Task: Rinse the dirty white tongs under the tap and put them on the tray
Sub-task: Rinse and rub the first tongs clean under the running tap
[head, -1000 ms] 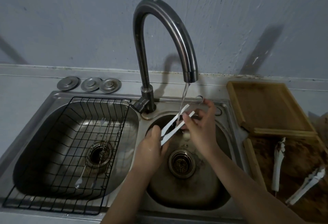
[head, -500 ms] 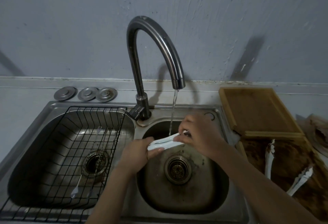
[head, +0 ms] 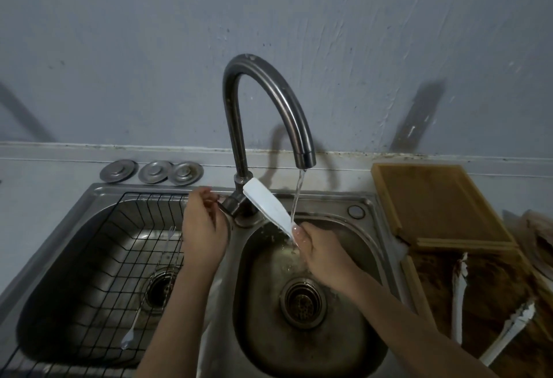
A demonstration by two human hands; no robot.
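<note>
Right hand point(head: 321, 253): fingers closed round the lower end of the flat white plastic tongs point(head: 267, 204), which slant up and left toward the tap base. Thin stream of water point(head: 297, 198) falls from the spout onto the tongs just above the grip, over the small right-hand steel basin point(head: 368, 282) with its round drain strainer point(head: 302, 303).

Left hand point(head: 203, 228): fingers curled at the short lever point(head: 223, 202) on the base of the curved dark brushed-metal tap point(head: 263, 102); whether they pinch it cannot be told.

Left basin holds a black wire rack point(head: 98, 258); a long pale spoon-like utensil point(head: 143, 303) lies in it.

Three round metal sink plugs point(head: 152, 171) sit in a row on the pale worktop point(head: 45, 174) behind the left basin.

Right of the sink: an empty wooden tray point(head: 434, 201) with raised rim; nearer, a second wooden tray point(head: 490, 297) smeared dark brown, carrying two soiled white tongs point(head: 457, 294).

Wall point(head: 149, 48) grey-blue, rough plaster, grime along the joint.
</note>
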